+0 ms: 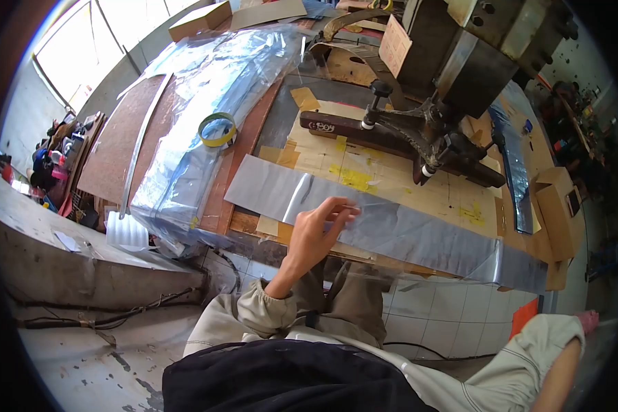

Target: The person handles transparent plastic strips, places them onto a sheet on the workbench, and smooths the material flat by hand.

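Observation:
My left hand (321,230) is over the long grey plastic-like strip (405,230), near its left part. Its fingers are loosely bent and a little apart, with nothing seen between them; whether they touch the strip is unclear. The strip lies along the near edge of a wooden board (391,178) bearing yellow tape marks. Behind it stands a dark metal clamp frame (426,134) on a bar. At the lower right, my right sleeve and bare forearm show, but my right hand is out of the frame.
Clear plastic film (185,147) covers the left side of the table, with a yellow tape roll (217,130) on it and a thin metal strip (144,141) beside it. A large metal machine head (481,65) rises at the back. Cardboard (553,199) sits at the right.

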`<state>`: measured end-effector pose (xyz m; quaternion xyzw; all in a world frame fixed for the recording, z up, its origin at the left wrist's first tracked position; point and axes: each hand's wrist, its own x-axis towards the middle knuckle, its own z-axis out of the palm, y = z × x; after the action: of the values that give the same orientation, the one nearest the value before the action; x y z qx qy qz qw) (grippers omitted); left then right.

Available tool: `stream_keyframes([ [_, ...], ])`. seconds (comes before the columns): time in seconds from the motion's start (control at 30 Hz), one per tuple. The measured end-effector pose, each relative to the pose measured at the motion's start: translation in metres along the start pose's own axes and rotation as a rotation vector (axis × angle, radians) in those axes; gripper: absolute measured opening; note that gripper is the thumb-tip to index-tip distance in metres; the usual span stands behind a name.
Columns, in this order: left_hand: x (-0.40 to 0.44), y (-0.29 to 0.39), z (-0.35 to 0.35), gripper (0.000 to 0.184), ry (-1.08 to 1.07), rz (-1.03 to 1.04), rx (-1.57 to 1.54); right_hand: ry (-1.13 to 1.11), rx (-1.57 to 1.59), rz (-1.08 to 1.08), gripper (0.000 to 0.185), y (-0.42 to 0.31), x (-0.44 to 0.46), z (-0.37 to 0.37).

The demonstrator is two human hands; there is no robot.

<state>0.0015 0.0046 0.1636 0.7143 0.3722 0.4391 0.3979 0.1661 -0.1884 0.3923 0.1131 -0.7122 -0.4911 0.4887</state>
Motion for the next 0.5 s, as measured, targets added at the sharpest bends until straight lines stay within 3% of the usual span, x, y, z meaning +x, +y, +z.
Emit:
stream_keyframes([
  [0.07, 0.013, 0.015, 0.009, 0.015, -0.061, -0.07, -0.147, 0.031, -0.043, -0.053, 0.054, -0.006, -0.004, -0.009],
  [0.17, 0.032, 0.021, 0.024, 0.021, -0.187, -0.13, -0.161, 0.267, -0.289, -0.085, 0.055, -0.024, -0.03, -0.022],
  [0.2, 0.041, 0.013, 0.031, 0.023, -0.226, -0.125, -0.139, 0.313, -0.483, 0.164, 0.032, -0.043, -0.062, -0.021],
  [0.23, 0.049, 0.006, 0.039, 0.026, -0.255, -0.115, -0.12, 0.303, -0.674, 0.425, 0.025, -0.062, -0.094, -0.02],
  [0.27, 0.054, 0.001, 0.045, 0.029, -0.245, -0.088, -0.037, 0.178, -0.474, 0.824, 0.027, -0.075, -0.109, -0.005],
  [0.3, 0.056, -0.003, 0.053, 0.029, -0.237, -0.044, -0.029, -0.07, -0.339, 1.356, 0.032, -0.088, -0.123, 0.011],
  [0.33, 0.055, -0.008, 0.058, 0.029, -0.228, -0.01, -0.011, -0.397, -0.284, 1.716, 0.039, -0.101, -0.136, 0.026],
  [0.4, 0.054, -0.006, 0.061, 0.023, -0.203, -0.003, 0.03, -0.997, -0.231, 1.708, 0.047, -0.109, -0.172, 0.04],
  [0.5, 0.051, -0.014, 0.059, 0.019, -0.228, 0.044, 0.185, -1.259, -0.23, 1.698, 0.055, -0.129, -0.209, 0.043],
])
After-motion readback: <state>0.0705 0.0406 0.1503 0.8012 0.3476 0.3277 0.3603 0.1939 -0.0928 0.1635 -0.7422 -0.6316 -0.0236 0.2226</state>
